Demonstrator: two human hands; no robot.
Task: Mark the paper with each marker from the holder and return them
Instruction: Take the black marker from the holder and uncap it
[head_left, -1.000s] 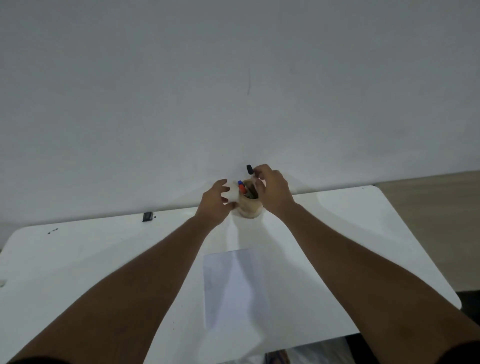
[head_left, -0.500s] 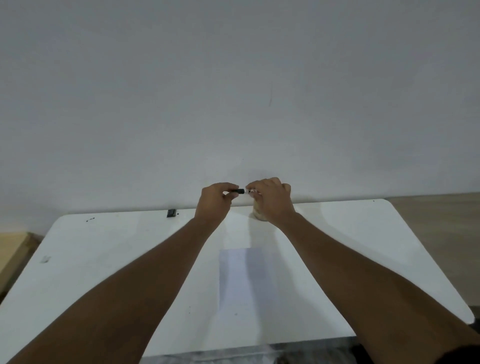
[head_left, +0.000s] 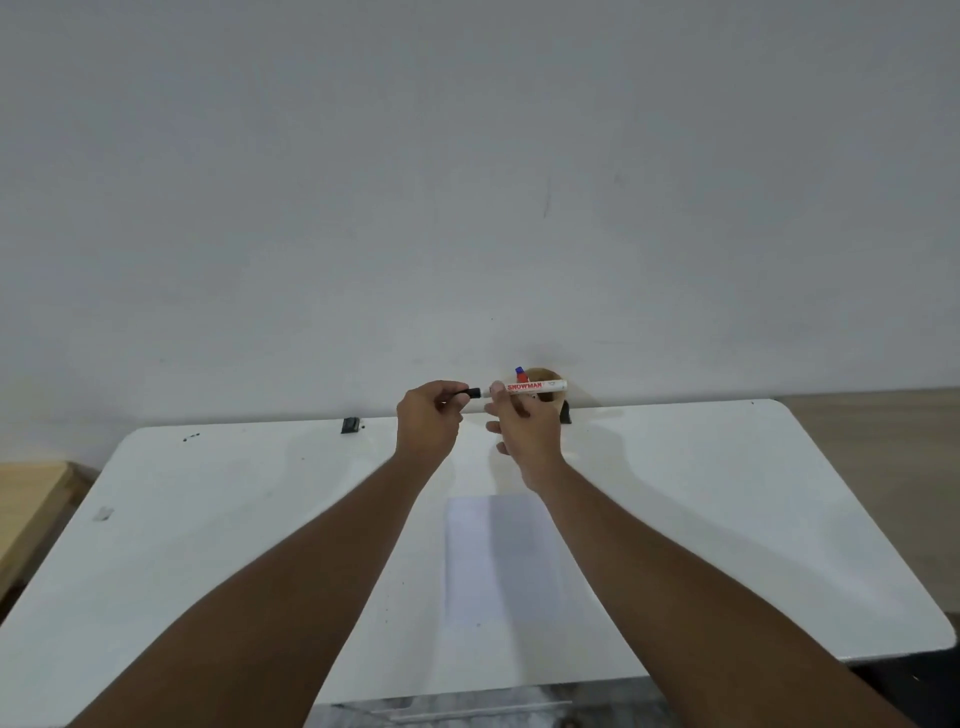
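**Marker held level, cap end to the left**

Both my hands are raised over the far middle of the white tabletop (head_left: 727, 499). My right hand (head_left: 524, 441) grips a white marker (head_left: 535, 386) with red "SNOWMAN" lettering; thumb and forefinger are pinched on the barrel near its left end, the other fingers (head_left: 501, 448) loosely spread below. The marker's long axis runs left to right, nearly level, with the blunt tail pointing right and the writing end pointing left toward my other hand.

My left hand (head_left: 428, 423) is curled shut on the black cap (head_left: 470, 393), which sits at the marker's left end. I cannot tell whether the cap is fully seated or partly off.

Just behind the marker, against the wall, stands the round tan holder (head_left: 551, 375), with a blue-topped marker (head_left: 519, 371) and a red one sticking up at its left rim. A small dark object (head_left: 566, 414) lies beside the holder's right base.

The paper (head_left: 498, 571) lies flat on the near middle of the tabletop, between my forearms, long side running near to far. A small black clip-like thing (head_left: 350, 425) sits at the far edge, left of my hands.
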